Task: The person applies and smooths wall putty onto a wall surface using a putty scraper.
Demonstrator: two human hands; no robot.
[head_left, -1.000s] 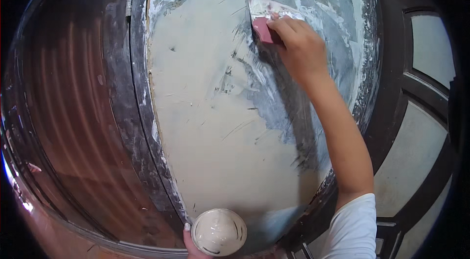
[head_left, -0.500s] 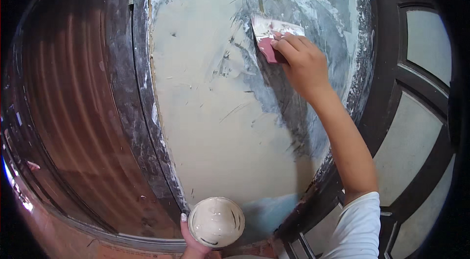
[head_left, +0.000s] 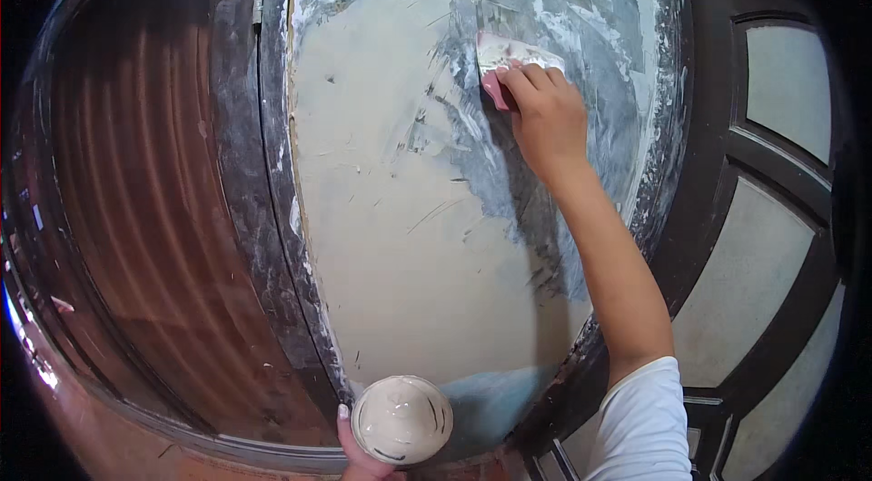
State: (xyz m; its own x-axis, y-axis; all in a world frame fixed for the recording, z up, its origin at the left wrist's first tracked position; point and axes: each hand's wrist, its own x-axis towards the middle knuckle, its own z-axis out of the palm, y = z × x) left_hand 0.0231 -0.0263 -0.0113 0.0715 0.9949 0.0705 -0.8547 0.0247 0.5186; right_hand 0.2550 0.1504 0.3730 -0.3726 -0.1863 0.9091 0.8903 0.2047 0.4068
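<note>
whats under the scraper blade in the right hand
The scraper in the right hand lies flat against the wall panel, on bluish-grey surface beside smoothed pale filler. The patch directly beneath the blade is covered, as is most of the pink handle.

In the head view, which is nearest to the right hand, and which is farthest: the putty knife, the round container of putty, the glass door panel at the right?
1. Putty knife: held in the right hand, against the wall.
2. Glass door panel: off to the right.
3. Round container of putty: at the bottom edge, held by the left hand.
</note>
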